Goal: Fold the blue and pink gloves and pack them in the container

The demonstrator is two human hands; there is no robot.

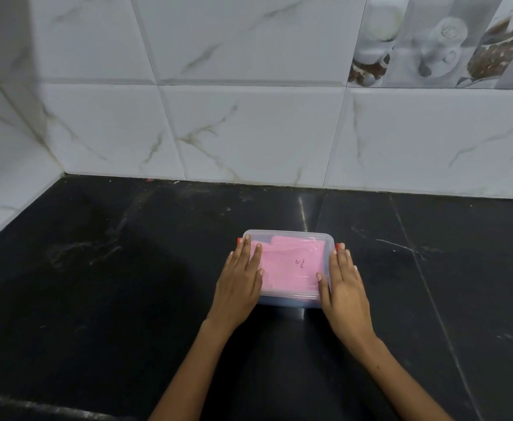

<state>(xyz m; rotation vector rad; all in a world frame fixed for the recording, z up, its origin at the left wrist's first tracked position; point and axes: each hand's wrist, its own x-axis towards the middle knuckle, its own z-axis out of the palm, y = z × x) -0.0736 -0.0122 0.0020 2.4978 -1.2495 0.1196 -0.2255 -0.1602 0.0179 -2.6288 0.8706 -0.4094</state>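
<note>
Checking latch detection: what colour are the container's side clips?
Red, in the head view: one clip shows past the right hand, another by the left hand.

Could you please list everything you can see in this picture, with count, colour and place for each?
container: one, clear plastic with a lid on, middle of the countertop, between the two hands.
red clips: two, red, one at each short end of the container, mostly hidden by fingertips.
pink glove: one folded, pink, inside the container, seen through the lid.
blue glove: a blue band showing low along the near wall, under the pink one; count unclear.
countertop: one, black stone, lower half of the view.
wall tiles: white marbled, behind and left of the countertop; printed decorative ones top right.
left hand: flat on the lid's left edge.
right hand: flat on the lid's right edge.
</note>
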